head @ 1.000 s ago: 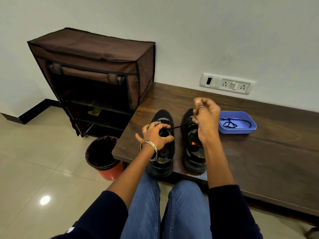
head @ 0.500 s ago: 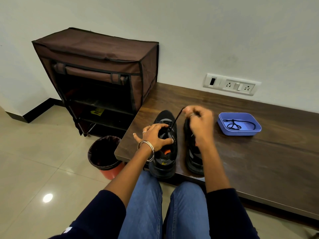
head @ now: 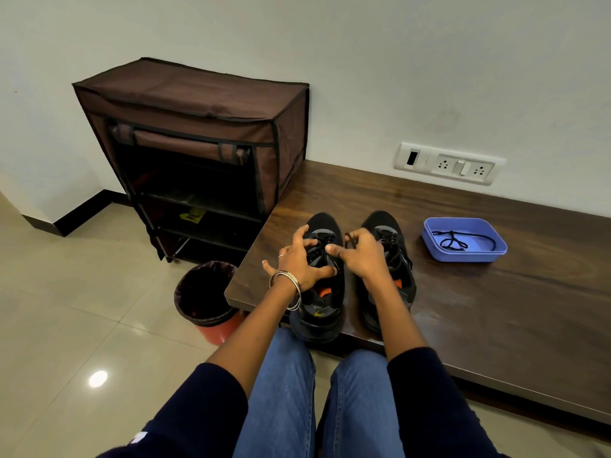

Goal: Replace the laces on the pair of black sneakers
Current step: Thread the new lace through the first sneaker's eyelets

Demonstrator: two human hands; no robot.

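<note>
Two black sneakers stand side by side at the near left corner of a dark wooden bench (head: 496, 309), toes pointing to the wall. My left hand (head: 299, 261) grips the tongue and upper of the left sneaker (head: 325, 226), fingers spread over it. My right hand (head: 358, 254) is closed on a black lace (head: 319, 242) at the left sneaker's eyelets, thumb pointing left. It partly covers the right sneaker (head: 385, 226), which is laced. A second black lace (head: 451, 241) lies coiled in a blue tray (head: 433, 233) to the right.
A brown fabric shoe rack (head: 198, 127) stands against the wall on the left, its front flap rolled up. A red bin with a black liner (head: 206, 292) sits on the tiled floor by the bench corner. A white socket panel (head: 449, 163) is on the wall.
My right hand has come down and left from above the right sneaker to the left sneaker's eyelets, bringing the lace with it. My left hand has stayed on the left sneaker.
</note>
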